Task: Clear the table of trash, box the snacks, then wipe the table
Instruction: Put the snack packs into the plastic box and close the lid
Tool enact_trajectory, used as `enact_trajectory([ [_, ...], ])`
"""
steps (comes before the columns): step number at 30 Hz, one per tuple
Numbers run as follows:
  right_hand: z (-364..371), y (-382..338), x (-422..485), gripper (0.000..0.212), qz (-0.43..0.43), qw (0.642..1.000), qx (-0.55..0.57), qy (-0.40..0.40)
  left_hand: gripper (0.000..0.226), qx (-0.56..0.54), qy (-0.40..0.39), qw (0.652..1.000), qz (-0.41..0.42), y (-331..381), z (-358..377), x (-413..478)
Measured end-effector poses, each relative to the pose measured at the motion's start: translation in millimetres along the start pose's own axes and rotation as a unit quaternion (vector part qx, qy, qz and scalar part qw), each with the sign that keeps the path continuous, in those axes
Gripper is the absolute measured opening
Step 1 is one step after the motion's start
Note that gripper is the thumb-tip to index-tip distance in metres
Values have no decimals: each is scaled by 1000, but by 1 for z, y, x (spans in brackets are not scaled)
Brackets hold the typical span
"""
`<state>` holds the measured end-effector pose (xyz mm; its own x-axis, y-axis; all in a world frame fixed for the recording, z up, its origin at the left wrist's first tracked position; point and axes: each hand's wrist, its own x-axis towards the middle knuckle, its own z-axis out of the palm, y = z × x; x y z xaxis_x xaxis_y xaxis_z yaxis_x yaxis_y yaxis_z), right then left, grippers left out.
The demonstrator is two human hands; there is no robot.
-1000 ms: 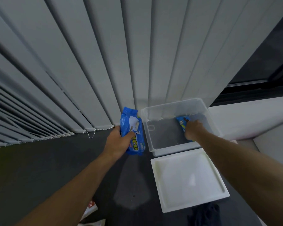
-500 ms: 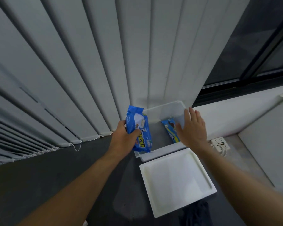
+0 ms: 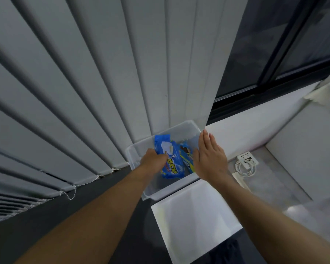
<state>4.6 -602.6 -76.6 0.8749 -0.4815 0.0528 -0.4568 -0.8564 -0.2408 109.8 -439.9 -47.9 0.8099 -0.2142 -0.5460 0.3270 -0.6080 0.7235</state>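
**Blue packet held inside the clear box**

The clear box [image 3: 161, 192] stands on the dark worktop [image 3: 80, 210], its far side against the grey vertical blinds [image 3: 103, 82]. The left hand [image 3: 153, 162] reaches in over the box's left wall. Its fingers [image 3: 161, 155] are curled round the left edge of a blue snack packet [image 3: 172, 162], which stands tilted within the box walls. A second packet [image 3: 187, 156], also blue, lies inside the box just right of the first.

The right hand [image 3: 211, 161] is held flat over the box's right rim, with its fingers [image 3: 205, 141] straight and close together and nothing in them. Whether it touches the rim cannot be told.

A white lid [image 3: 196, 218] lies on the near side of the box, with its inner face up. To the right of the box, a white power strip [image 3: 247, 161] with a coiled cable lies on a pale surface. Beyond the box, to the right, is a dark window [image 3: 271, 46].
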Motion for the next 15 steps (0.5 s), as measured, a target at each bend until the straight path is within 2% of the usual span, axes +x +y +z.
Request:
enact_trajectory([
  [2,3,1,0,72,4,1000,-4,3,22,-11,-21,999,-33,-6,10,12],
  [4,5,1,1,69,9,1000,-11,6,7,-56,-54,995,-64,-11,21,16],
  [6,5,1,1,69,8,1000,-17,8,11,-99,-88,988,-80,-17,31,19],
  [7,6,1,1,68,6,1000,-19,9,13,-85,-102,988,-79,-21,35,21],
  [9,7,2,0,67,6,1000,-22,12,30,39,-116,991,-44,-27,37,24],
  [10,8,2,1,67,8,1000,-25,13,49,122,-116,986,-10,-30,37,26],
  [12,9,1,1,68,10,999,-31,15,110,254,-114,958,66,-40,35,29],
  [13,9,0,2,68,11,999,-31,17,125,314,-113,937,100,-42,33,29],
  [15,10,-1,1,68,14,999,-28,23,122,416,-116,890,150,-47,33,34],
])
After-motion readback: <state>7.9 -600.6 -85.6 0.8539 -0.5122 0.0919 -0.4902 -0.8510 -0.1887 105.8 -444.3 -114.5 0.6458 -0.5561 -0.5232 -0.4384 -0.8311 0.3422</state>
